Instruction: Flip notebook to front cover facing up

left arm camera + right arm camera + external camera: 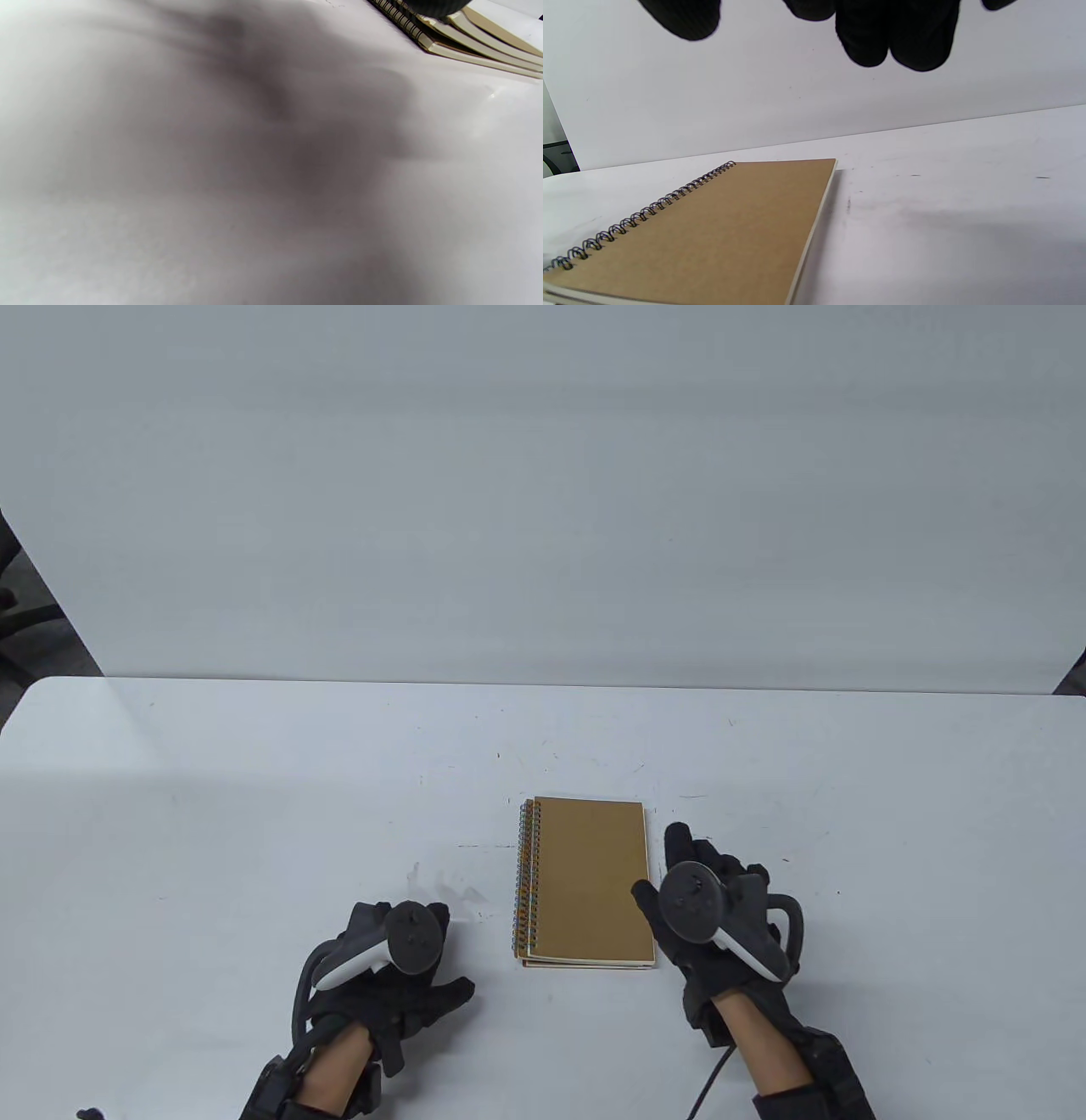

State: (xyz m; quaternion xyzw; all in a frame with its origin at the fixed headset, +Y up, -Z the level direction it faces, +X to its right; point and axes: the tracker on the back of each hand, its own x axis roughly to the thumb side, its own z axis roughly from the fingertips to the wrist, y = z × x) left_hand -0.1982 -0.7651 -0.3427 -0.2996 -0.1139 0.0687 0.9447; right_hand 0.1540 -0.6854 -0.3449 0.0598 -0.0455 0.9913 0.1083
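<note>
Notebook (585,882), spiral-bound, kraft card cover, flat on the table (212,814) between both hands: judged light, semi-stiff, low-slip; best taken at the free long edge opposite the coil, just beside the right hand (708,912), whose grip is released, as is the left hand (394,976).

notebook (475,31) cut off top-right | table (212,169) blurred; right-hand fingers (865,38) cropped

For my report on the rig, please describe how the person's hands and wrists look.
Both hands, left hand and right hand, wear black gloves. Each carries a tracker with a round dark grey head and a white handle. Bare forearm skin shows, then black wrist units, and a thin black cable by the right wrist.
</note>
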